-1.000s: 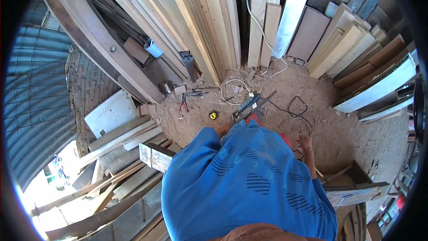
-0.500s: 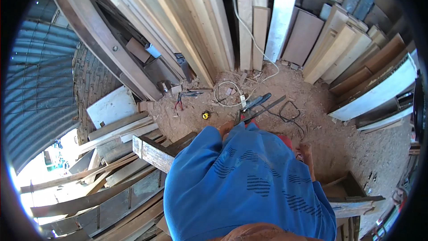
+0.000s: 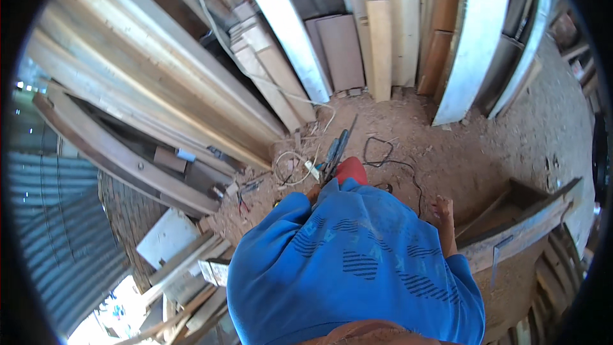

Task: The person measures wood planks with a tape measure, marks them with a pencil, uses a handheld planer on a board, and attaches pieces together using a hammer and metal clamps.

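Observation:
My right hand [image 3: 442, 208] hangs beside my blue shirt [image 3: 364, 262]. Its fingers are partly spread and nothing shows in them; the nearest thing is a wooden trestle [image 3: 543, 225] to its right. Only a sliver of my left hand [image 3: 313, 194] shows past the shirt, its fingers hidden. Just ahead of it, a long dark saw-like blade [image 3: 348, 131] points away from me, beside a dark blue tool [image 3: 336, 147]. Whether my left hand holds either, I cannot tell. A white socket block [image 3: 311, 169] on a pale cable lies close by.
Planks [image 3: 381, 51] and a long white board [image 3: 284, 29] lean along the far side. A black cord [image 3: 408, 165] runs over the dusty floor. Red-handled pliers [image 3: 242, 202] lie left. A metal square [image 3: 500, 259] rests against the trestle at right.
My view has turned right, bringing the trestle and metal square further in, while the boards shift left. The blade and blue tool point more straight ahead. My right hand sits slightly farther out.

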`<state>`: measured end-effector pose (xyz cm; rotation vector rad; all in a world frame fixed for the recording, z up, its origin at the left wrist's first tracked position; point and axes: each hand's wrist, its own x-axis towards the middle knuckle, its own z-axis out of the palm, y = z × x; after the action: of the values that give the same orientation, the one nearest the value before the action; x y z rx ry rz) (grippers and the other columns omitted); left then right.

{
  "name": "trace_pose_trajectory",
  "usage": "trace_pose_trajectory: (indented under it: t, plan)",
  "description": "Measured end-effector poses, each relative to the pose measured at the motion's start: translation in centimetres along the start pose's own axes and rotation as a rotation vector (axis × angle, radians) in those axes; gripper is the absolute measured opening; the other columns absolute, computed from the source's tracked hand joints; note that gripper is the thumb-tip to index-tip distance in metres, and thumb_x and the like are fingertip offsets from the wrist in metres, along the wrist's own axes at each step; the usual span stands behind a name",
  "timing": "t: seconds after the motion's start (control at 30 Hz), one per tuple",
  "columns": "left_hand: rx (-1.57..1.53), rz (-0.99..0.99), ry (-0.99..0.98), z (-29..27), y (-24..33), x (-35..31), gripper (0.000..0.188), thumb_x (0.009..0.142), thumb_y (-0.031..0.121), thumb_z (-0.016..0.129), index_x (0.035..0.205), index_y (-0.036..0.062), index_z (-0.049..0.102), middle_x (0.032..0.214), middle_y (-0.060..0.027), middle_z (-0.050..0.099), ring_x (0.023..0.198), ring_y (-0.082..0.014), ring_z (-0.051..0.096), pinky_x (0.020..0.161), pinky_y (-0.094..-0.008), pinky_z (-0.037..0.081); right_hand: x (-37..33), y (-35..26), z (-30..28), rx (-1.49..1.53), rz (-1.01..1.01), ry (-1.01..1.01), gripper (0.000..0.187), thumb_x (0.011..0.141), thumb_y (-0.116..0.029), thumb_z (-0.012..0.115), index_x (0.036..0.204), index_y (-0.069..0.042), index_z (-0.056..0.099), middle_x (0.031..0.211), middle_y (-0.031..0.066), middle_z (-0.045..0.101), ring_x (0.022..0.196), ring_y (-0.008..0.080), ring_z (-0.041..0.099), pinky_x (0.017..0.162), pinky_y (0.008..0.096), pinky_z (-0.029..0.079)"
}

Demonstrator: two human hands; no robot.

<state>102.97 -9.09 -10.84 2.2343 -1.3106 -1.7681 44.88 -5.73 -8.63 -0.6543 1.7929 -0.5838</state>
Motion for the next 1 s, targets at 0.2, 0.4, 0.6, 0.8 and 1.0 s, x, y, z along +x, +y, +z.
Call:
trace_pose_trajectory:
  t: [0.2, 0.4, 0.6, 0.8, 1.0]
  plan:
    - [0.065, 0.138, -0.004, 1.2, 8.1, 2.4, 0.044, 0.078, 0.038, 0.074, 0.102, 0.0019, 0.071, 0.095, -0.0246, 0.071, 0.089, -0.0369, 0.069, 0.079, -0.0479, 0.052, -2.1, 6.5, -0.9, 0.227, 0.088, 0.037, 0.037, 0.09, -0.038, 0.062, 0.08, -0.003, 0.065, 0.067, 0.0133, 0.065, 0.053, 0.0234, 0.062, 0.045, 0.038, 0.047]
    - [-0.012, 0.181, 0.014, 2.9, 9.9, 2.0, 0.043, 0.078, 0.038, 0.074, 0.102, 0.0017, 0.071, 0.095, -0.0248, 0.071, 0.089, -0.0368, 0.069, 0.079, -0.048, 0.052, 2.7, 14.6, -0.6, -1.089, -0.76, -0.112, 0.019, 0.077, -0.028, 0.069, 0.078, -0.01, 0.064, 0.063, 0.0098, 0.063, 0.051, 0.028, 0.061, 0.05, 0.0381, 0.049]
    - [-0.111, 0.041, 0.03, 4.3, 5.1, 1.1, 0.043, 0.078, 0.038, 0.074, 0.101, 0.0016, 0.071, 0.095, -0.0249, 0.071, 0.089, -0.0366, 0.069, 0.079, -0.0481, 0.052, 3.8, 9.9, -0.4, -1.334, -0.791, -0.223, 0.017, 0.077, -0.026, 0.068, 0.075, -0.01, 0.063, 0.062, 0.0095, 0.063, 0.05, 0.0268, 0.06, 0.049, 0.039, 0.049]
    - [-0.249, -0.135, 0.056, 5.4, 0.2, -1.0, 0.043, 0.078, 0.038, 0.074, 0.1, 0.0015, 0.071, 0.095, -0.0251, 0.071, 0.088, -0.0365, 0.069, 0.079, -0.0482, 0.052, 8.5, 4.9, 0.1, -1.189, -0.774, -0.564, 0.017, 0.078, -0.023, 0.067, 0.069, -0.01, 0.062, 0.059, 0.008, 0.061, 0.046, 0.023, 0.058, 0.046, 0.0396, 0.046]
    - [-0.344, -0.282, 0.082, 4.2, -1.5, -1.5, 0.043, 0.078, 0.038, 0.074, 0.1, 0.0013, 0.071, 0.094, -0.0252, 0.071, 0.088, -0.0364, 0.069, 0.079, -0.0483, 0.051, 11.7, -5.4, 6.8, -0.346, 0.424, -0.474, 0.026, 0.093, -0.028, 0.055, 0.072, -0.012, 0.056, 0.06, 0.0029, 0.053, 0.045, 0.013, 0.048, 0.036, 0.0293, 0.032]
